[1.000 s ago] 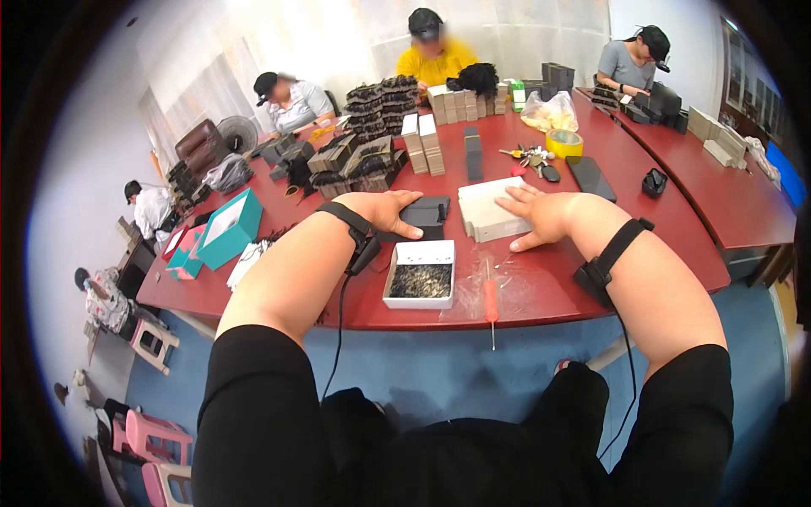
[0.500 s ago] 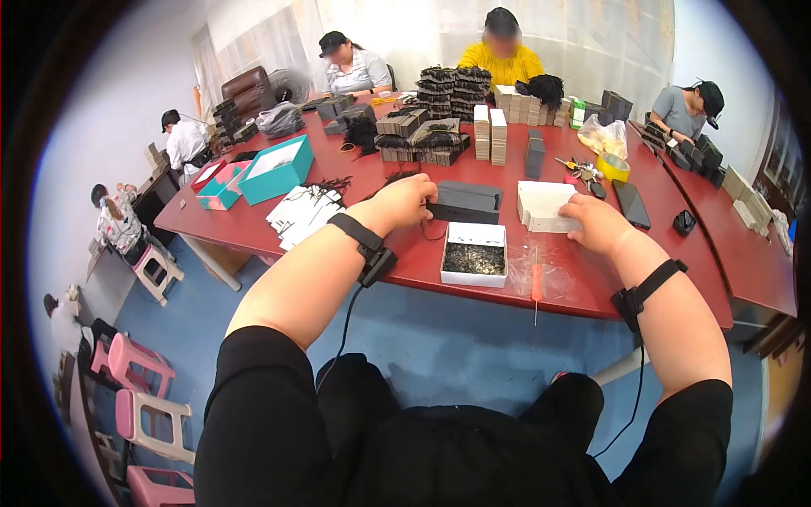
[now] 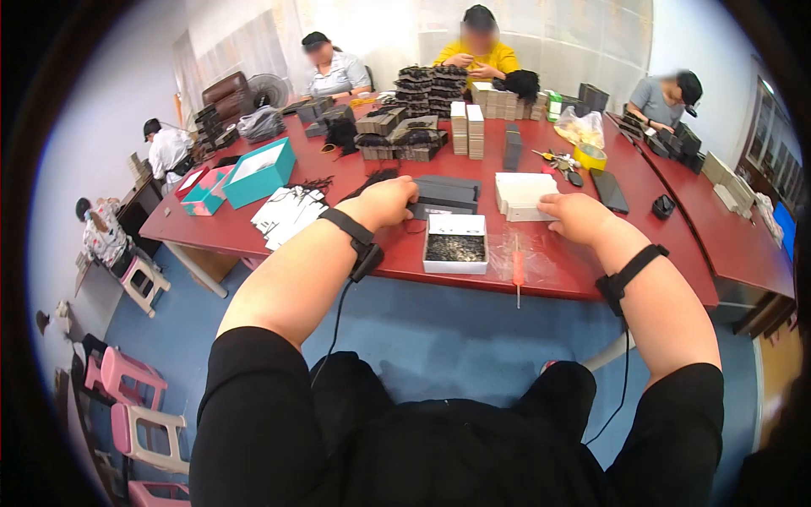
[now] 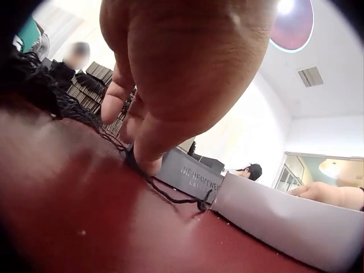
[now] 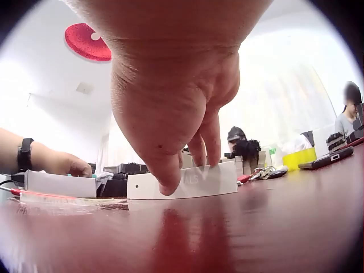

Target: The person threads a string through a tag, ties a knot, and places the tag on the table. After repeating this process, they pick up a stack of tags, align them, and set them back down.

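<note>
My left hand [image 3: 387, 203] is at the left end of a row of dark grey hang tags [image 3: 448, 193], its thumb by the near face and its other fingers on the far side. Printed letters show on the front grey tag [image 4: 190, 173], and a black string [image 4: 170, 198] trails from under the thumb. My right hand [image 3: 583, 218] holds the right end of a row of white hang tags [image 3: 519, 190], thumb against the front face. A small hole and faint letters show on the front white tag [image 5: 149, 189]. A white box [image 3: 456, 264] of black bits stands between the hands.
An orange-handled awl [image 3: 518, 266] lies on clear plastic at the table edge. White tags with black strings [image 3: 291, 215] and a teal box [image 3: 260, 171] are left. Keys [image 3: 562, 160], tape [image 3: 590, 155] and a phone [image 3: 608, 191] are right. Stacked tags and seated people are beyond.
My hands went from lying spread over the grey and white tags to curling at their outer ends. The head view swung left, then slightly back.
</note>
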`<action>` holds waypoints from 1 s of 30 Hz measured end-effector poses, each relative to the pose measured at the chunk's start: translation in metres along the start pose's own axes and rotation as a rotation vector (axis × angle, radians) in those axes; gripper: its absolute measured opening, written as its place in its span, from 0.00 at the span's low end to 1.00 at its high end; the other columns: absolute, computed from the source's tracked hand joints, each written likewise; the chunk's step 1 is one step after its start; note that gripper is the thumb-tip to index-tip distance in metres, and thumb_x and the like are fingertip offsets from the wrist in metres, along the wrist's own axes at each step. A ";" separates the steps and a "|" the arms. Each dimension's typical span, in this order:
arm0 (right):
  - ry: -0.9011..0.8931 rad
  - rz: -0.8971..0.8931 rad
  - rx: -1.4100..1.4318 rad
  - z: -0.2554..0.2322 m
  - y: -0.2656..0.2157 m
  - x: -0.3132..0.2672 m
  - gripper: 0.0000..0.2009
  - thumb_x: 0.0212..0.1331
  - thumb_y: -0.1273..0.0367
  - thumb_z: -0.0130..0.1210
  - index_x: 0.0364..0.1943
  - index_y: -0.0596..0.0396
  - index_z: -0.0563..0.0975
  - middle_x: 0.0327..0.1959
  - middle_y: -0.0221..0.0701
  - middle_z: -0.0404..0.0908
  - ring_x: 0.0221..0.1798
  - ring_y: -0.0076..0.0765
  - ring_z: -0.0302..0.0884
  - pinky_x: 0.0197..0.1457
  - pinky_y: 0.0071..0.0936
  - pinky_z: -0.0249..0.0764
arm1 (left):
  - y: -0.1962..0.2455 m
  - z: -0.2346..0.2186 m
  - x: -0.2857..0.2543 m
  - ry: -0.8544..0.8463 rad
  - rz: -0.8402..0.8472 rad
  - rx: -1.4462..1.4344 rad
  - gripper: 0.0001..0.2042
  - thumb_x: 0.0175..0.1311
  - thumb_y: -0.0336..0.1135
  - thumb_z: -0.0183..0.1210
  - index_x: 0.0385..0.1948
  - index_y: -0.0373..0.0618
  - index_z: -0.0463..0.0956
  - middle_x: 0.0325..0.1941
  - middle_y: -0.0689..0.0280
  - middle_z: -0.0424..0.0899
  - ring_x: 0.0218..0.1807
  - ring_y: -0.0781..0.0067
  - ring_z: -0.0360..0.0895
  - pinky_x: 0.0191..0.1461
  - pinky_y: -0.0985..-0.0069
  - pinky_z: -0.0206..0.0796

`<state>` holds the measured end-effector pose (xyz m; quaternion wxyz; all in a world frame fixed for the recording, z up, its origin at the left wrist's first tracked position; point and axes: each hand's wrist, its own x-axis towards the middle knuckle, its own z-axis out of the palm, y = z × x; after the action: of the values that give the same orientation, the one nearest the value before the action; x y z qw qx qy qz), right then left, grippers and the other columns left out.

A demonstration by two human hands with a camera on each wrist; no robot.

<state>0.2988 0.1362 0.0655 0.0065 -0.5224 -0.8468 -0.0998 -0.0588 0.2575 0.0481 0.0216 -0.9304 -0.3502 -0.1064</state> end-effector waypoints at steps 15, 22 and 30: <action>0.008 0.009 0.110 -0.011 -0.018 0.006 0.13 0.48 0.71 0.59 0.40 0.57 0.74 0.49 0.37 0.74 0.53 0.48 0.71 0.56 0.37 0.68 | 0.047 -0.079 -0.088 0.630 -0.224 -0.982 0.07 0.55 0.29 0.60 0.33 0.39 0.74 0.24 0.73 0.74 0.26 0.84 0.69 0.30 0.84 0.60; 0.054 -0.063 0.088 0.009 -0.003 0.008 0.18 0.47 0.67 0.63 0.43 0.55 0.75 0.54 0.36 0.69 0.57 0.45 0.68 0.61 0.35 0.65 | 0.120 0.000 -0.174 0.756 -0.085 -1.395 0.05 0.54 0.26 0.61 0.29 0.40 0.74 0.31 0.69 0.73 0.34 0.81 0.68 0.40 0.82 0.61; -0.038 0.246 0.221 0.007 -0.023 0.003 0.17 0.48 0.63 0.63 0.42 0.53 0.77 0.52 0.40 0.62 0.52 0.50 0.70 0.58 0.34 0.67 | 0.163 0.043 -0.180 0.311 -0.124 -1.700 0.04 0.60 0.25 0.57 0.35 0.39 0.74 0.33 0.68 0.76 0.35 0.81 0.72 0.41 0.82 0.66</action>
<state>0.2774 0.1300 0.0555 0.0600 -0.6200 -0.7823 0.0054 -0.0752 0.0233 -0.0270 -0.6394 -0.5851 -0.1949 -0.4591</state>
